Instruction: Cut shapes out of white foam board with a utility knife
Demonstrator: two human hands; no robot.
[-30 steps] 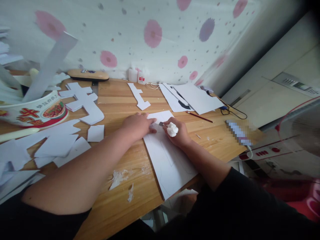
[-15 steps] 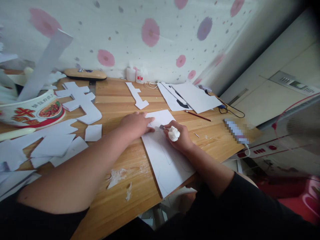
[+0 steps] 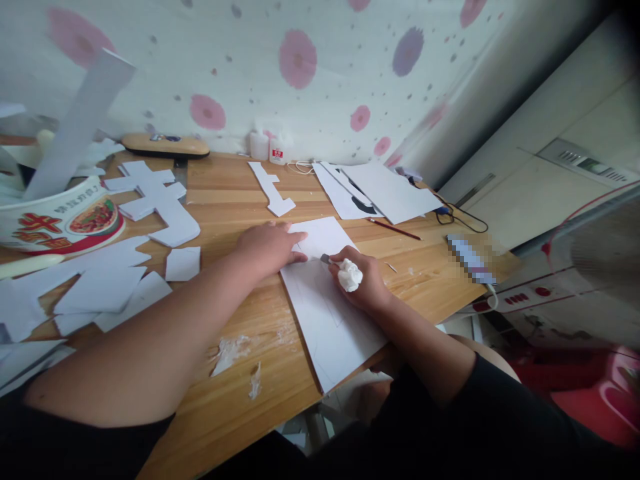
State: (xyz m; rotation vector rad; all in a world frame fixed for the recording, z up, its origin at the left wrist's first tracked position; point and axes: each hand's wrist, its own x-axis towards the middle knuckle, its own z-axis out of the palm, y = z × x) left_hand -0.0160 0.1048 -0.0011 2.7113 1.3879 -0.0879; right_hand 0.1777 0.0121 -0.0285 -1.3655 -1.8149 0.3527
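Note:
A white sheet of board [image 3: 320,333] with faint pencil outlines lies on the wooden table in front of me, its near corner at the table's edge. On its far left side rests my left hand [image 3: 270,248], fingers stretched and thumb apart, pressing on it. My right hand [image 3: 367,277] is closed around a craft knife [image 3: 325,259]. The knife's flat grey blade touches or nearly touches the board beside my left thumb. A crumpled white wrapping [image 3: 350,275] covers the handle end.
Cut-out white pieces [image 3: 155,200] and scraps [image 3: 100,290] spread over the left, near a noodle tub [image 3: 60,220]. A pencil [image 3: 395,229], stacked sheets [image 3: 390,190] and a phone [image 3: 470,259] lie to the right. Small bottles [image 3: 277,150] stand by the wall.
The view has shifted slightly. Relative to the board, my right hand and the knife have barely moved; my left hand stays in place.

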